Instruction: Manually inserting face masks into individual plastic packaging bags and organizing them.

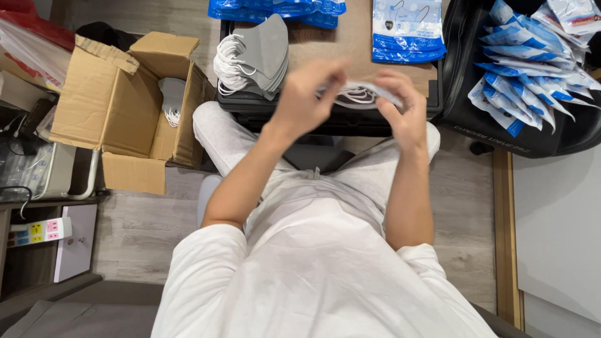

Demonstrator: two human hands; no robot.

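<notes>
Head view, looking straight down over the lap. Left hand and right hand raised together above the knees, both closed around one grey face mask stretched between them, white ear loops dangling just under the fingers; motion blur hides the exact finger placement. Not yet bagged, as far as can be told: no wrapper visible around it.

Just beyond the left hand, on the brown surface, a stack of loose grey masks, loops bunched on its near-left side: judged as work still waiting. Beyond the right hand, a small pile of blue-and-white packets, and more blue packets at the far edge. Well out to the right of the right hand, a black seat heaped with sealed packets, apparently the finished share, and a large one. Far left of the left hand, an open cardboard box on the floor with a few more loose masks inside.
</notes>
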